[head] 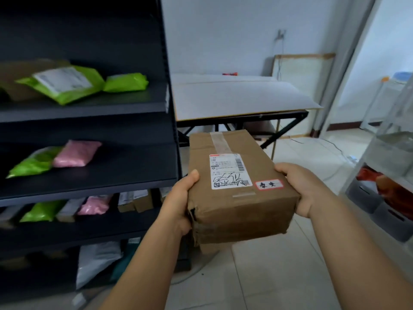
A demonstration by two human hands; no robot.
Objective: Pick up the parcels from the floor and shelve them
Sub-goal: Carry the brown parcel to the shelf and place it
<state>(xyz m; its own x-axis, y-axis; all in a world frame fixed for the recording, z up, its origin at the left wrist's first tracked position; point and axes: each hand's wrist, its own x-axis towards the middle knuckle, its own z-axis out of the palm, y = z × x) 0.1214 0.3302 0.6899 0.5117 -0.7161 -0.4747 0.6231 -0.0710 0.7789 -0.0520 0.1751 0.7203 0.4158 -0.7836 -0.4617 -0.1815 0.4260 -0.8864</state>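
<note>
A brown cardboard parcel (239,211) with a white shipping label and clear tape is held in the air in front of me. My left hand (178,204) grips its near left corner, thumb on top. My right hand (304,189) grips its right side. The dark shelf unit (116,175) stands just left of the parcel. Its shelves carry green bag parcels (67,88), a pink bag parcel (76,154), and on the lower levels more bags, small boxes and a white bag parcel (96,260).
A white-topped table (234,97) on black legs stands behind the parcel. To the right is a pale rack (384,189) with grey bins and red items. A framed board (301,68) leans on the far wall. Cables lie on the tiled floor (268,276).
</note>
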